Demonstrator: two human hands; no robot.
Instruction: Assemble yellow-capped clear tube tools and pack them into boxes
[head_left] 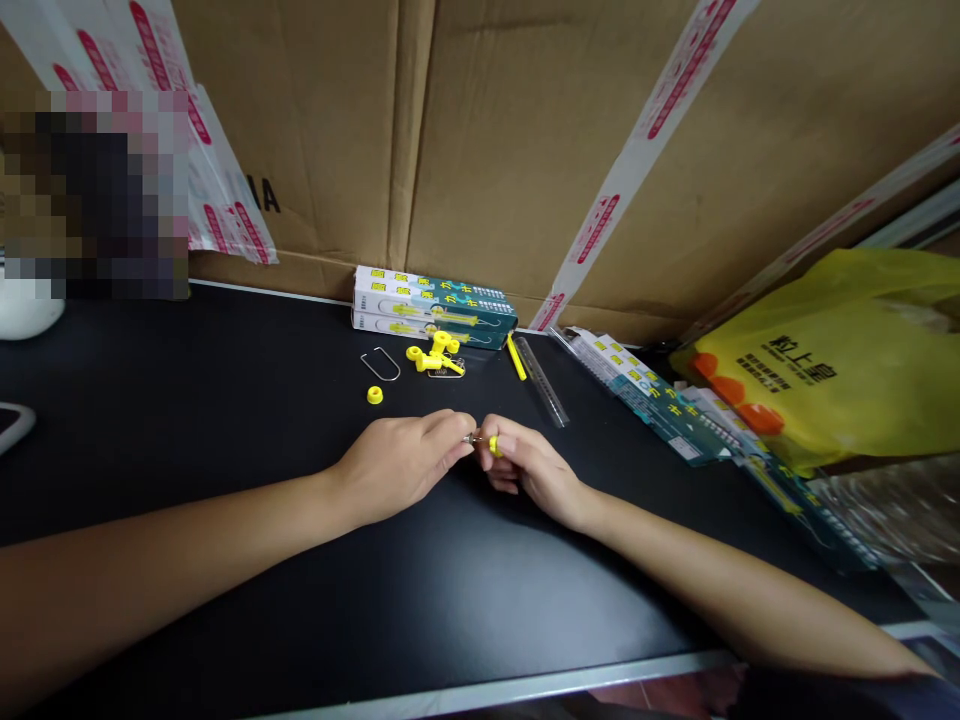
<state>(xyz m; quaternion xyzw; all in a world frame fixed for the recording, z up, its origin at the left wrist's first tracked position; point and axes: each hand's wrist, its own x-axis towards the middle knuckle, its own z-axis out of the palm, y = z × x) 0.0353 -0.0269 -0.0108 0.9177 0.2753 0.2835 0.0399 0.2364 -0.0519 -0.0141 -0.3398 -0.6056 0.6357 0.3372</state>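
Note:
My left hand [405, 460] and my right hand [525, 468] meet at the middle of the black table [225, 430], fingers pinched together. Between them shows a thin metal piece [472, 438] at my left fingertips and a small yellow plastic part [494, 446] in my right fingers. Just behind lie a yellow ring [374, 395], a bent wire hook [381, 364], a heap of yellow parts [436, 355], a yellow stick [516, 357] and a clear tube [543, 383].
Two printed boxes [435, 305] are stacked against the cardboard wall [480, 130]. Flat packaging cards [675, 410] fan out at the right beside a yellow plastic bag [847, 350]. A white object [26, 310] stands at the far left.

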